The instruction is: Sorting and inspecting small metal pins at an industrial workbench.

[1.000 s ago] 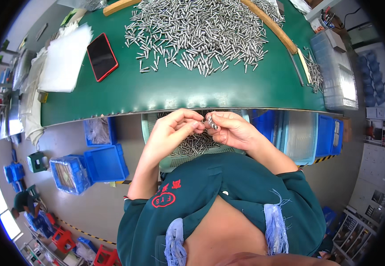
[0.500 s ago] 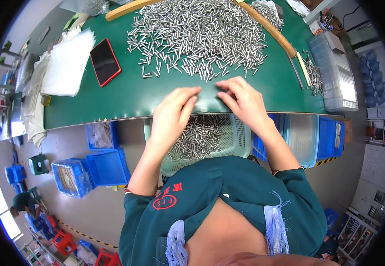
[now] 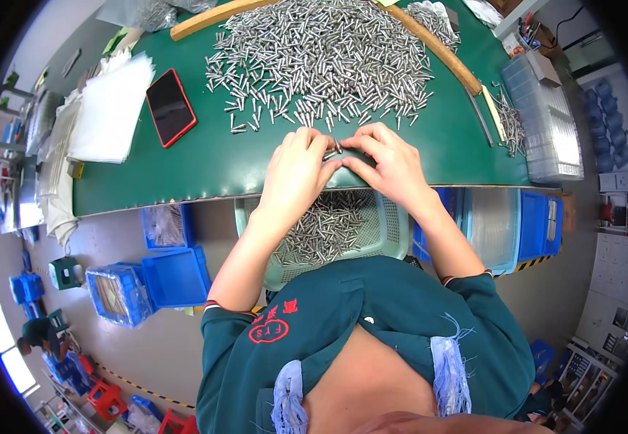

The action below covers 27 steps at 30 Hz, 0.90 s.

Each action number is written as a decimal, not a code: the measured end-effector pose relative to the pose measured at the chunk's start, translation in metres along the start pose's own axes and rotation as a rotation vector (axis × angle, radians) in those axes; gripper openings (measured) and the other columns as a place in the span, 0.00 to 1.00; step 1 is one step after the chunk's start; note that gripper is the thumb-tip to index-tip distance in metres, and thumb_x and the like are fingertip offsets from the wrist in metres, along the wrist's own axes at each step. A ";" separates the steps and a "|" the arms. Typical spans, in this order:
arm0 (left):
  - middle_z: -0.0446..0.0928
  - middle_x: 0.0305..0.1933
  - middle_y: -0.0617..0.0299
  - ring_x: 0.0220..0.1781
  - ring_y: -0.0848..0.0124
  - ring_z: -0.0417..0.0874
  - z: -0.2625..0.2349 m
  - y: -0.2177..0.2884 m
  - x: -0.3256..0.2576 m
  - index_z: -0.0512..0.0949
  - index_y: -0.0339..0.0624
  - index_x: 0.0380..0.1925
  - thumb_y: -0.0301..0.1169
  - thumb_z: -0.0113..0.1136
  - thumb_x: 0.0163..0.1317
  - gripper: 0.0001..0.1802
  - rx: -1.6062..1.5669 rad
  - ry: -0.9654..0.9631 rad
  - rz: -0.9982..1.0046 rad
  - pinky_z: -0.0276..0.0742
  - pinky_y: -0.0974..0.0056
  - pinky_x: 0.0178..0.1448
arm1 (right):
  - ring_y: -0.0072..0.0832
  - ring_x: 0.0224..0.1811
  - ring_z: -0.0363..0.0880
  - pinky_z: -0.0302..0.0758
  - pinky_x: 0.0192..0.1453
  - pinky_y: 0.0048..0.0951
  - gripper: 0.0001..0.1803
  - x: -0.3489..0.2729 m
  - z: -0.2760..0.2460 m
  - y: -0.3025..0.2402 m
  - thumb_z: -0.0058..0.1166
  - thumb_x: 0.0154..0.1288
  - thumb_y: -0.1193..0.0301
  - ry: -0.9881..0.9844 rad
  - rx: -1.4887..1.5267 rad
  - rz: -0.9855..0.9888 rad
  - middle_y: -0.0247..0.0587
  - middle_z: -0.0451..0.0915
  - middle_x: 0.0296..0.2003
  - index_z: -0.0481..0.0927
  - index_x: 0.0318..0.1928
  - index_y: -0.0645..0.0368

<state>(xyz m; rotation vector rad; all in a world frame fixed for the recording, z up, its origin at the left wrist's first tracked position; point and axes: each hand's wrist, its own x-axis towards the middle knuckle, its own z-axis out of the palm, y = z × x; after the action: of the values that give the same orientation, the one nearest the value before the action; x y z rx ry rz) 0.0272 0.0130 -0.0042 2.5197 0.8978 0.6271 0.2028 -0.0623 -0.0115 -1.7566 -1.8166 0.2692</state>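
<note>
A broad heap of small silver metal pins [image 3: 328,58] covers the back of the green table [image 3: 205,163]. Just in front of it my two hands nearly meet over the tabletop. A few metal pins [image 3: 334,152] show between the fingertips. My left hand [image 3: 296,170] is curled, its thumb and fingers closed on some of these pins. From the other side my right hand [image 3: 388,160] pinches at the same pins with bent fingers and thumb. How many pins each hand has is hidden by the fingers. Below the table edge, a pale green basket [image 3: 393,224] contains more metal pins.
Wooden strips [image 3: 448,58] border the heap. A phone with a red edge [image 3: 171,108] lies to the left, beside white sheets [image 3: 111,108]. Clear plastic trays [image 3: 545,116] stand at the right end. Blue bins [image 3: 176,275] sit lower left, and a person [image 3: 39,333] is farther off.
Both hands have moved closer together, the left one forward and right. Metal pins now show between the fingertips, and some at the heap's near edge have been taken.
</note>
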 end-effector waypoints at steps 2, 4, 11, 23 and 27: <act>0.74 0.42 0.58 0.46 0.58 0.76 -0.004 -0.002 -0.007 0.78 0.41 0.39 0.30 0.66 0.54 0.13 -0.006 -0.033 -0.001 0.74 0.58 0.49 | 0.31 0.45 0.78 0.77 0.45 0.33 0.13 -0.002 -0.001 -0.002 0.63 0.57 0.61 -0.007 0.020 -0.005 0.32 0.76 0.40 0.82 0.42 0.49; 0.75 0.42 0.60 0.44 0.59 0.76 -0.006 -0.006 -0.011 0.78 0.42 0.37 0.27 0.64 0.55 0.09 -0.060 0.000 0.053 0.73 0.58 0.48 | 0.31 0.45 0.78 0.77 0.46 0.33 0.14 -0.003 -0.002 -0.004 0.63 0.57 0.61 -0.013 0.038 -0.013 0.32 0.76 0.41 0.82 0.43 0.49; 0.76 0.42 0.62 0.43 0.60 0.76 -0.009 -0.011 -0.015 0.79 0.42 0.36 0.23 0.62 0.55 0.08 -0.096 0.016 0.101 0.73 0.60 0.48 | 0.30 0.39 0.77 0.77 0.42 0.32 0.10 -0.001 0.005 -0.005 0.62 0.57 0.65 0.020 0.008 -0.143 0.28 0.76 0.38 0.83 0.41 0.48; 0.76 0.41 0.59 0.44 0.58 0.75 -0.018 -0.013 -0.022 0.77 0.39 0.34 0.25 0.62 0.55 0.07 0.012 0.036 0.098 0.72 0.58 0.50 | 0.30 0.37 0.76 0.76 0.40 0.32 0.08 0.004 0.010 -0.012 0.63 0.56 0.66 0.012 0.028 -0.219 0.29 0.76 0.34 0.82 0.37 0.50; 0.76 0.40 0.57 0.43 0.57 0.76 -0.018 -0.006 -0.025 0.76 0.39 0.35 0.25 0.62 0.55 0.08 0.069 -0.003 -0.057 0.72 0.58 0.49 | 0.30 0.37 0.76 0.76 0.39 0.32 0.08 0.003 0.010 -0.015 0.63 0.56 0.66 0.026 0.015 -0.217 0.29 0.75 0.33 0.81 0.37 0.51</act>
<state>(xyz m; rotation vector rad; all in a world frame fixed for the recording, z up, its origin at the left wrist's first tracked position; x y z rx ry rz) -0.0024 0.0048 0.0003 2.5442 1.0030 0.5840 0.1849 -0.0586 -0.0106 -1.5296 -1.9612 0.1708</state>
